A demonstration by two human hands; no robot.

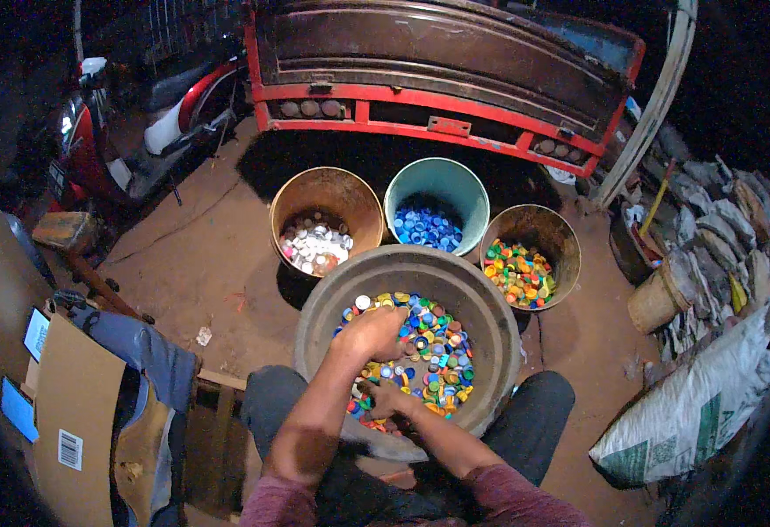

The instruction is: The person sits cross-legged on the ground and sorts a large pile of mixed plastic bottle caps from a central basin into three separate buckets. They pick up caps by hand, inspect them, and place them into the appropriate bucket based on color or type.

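Note:
A wide grey basin [500, 349] stands between my knees, holding mixed coloured plastic bottle caps [434, 336]. My left hand [378, 332] reaches over the caps in the middle of the basin, its fingers curled down among them; whether it holds a cap is hidden. Nearer to me, my right hand [385, 400] is low in the caps with its fingers spread partly, and its grip is unclear. Beyond the basin stand an orange-brown bucket [279, 197] with mostly white caps, a pale green bucket [477, 191] with blue caps, and a brown bucket [572, 263] with yellow, orange and green caps.
A red-framed vehicle tailgate [437, 125] is behind the buckets. Motorbikes [180, 118] stand at the upper left, a cardboard box [75, 408] at the lower left. On the right are a wooden post [655, 105], a tan bucket [655, 300] on its side and a white woven sack [681, 421].

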